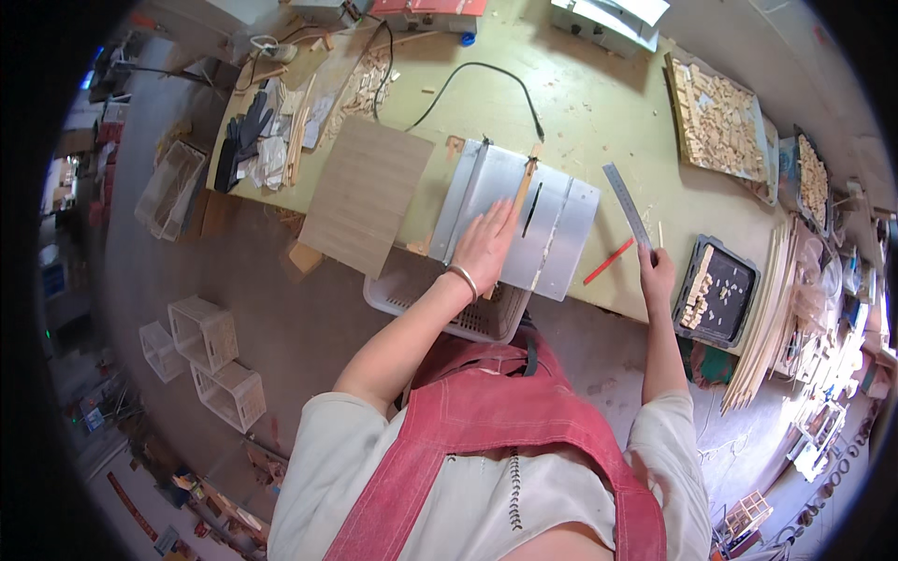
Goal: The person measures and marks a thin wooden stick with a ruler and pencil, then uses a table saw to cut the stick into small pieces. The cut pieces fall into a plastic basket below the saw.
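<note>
My left hand [482, 243] lies with fingers stretched out on a silver metal table-saw plate [571, 229], against a narrow wooden strip [523, 187] that runs along it beside a dark slot. At the right of the plate, my right hand [657, 271] grips the lower end of a steel ruler [621, 196], angled over the worktable. Below the ruler, a red pencil-like stick [608, 262] lies on the table. A brown board [365, 192] lies left of the plate, and a plastic basket [505, 318] shows under the plate's front edge.
The green worktable [608, 112] carries a tray of wooden pieces [711, 112], a black tray [734, 309], long wooden strips [758, 346], black gloves [243, 136], cables and red equipment [430, 14] at the back. White crates [229, 393] stand on the floor at lower left.
</note>
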A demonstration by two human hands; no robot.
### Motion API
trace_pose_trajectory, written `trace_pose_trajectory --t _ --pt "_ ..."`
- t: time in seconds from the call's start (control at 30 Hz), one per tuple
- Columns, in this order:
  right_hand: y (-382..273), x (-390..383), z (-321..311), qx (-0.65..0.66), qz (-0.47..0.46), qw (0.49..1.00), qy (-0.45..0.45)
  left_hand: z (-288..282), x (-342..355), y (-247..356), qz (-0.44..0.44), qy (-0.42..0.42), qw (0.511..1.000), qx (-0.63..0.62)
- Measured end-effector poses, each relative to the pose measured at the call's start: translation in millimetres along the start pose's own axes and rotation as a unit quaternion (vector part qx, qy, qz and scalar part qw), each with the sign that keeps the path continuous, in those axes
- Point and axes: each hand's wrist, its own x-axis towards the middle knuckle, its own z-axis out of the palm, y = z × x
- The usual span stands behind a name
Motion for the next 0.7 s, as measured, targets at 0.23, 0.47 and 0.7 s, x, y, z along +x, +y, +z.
trace_pose_trajectory --t 0.23,0.47,0.7 --pt "-95.6 54.1 27.9 -0.033 -0.264 0.958 0.111 -47.5 42.6 13.9 -0.086 -0.098 0.989 -0.072" --pt "-254.5 54.2 82.4 -0.082 -0.296 0.952 -0.003 -37.7 165.6 -32.6 -0.052 -0.098 0.993 0.048" --pt "-261.5 71.3 115.5 -0.13 -0.285 0.949 -0.027 -28.8 190.8 -69.1 -0.076 -0.232 0.968 -0.059"
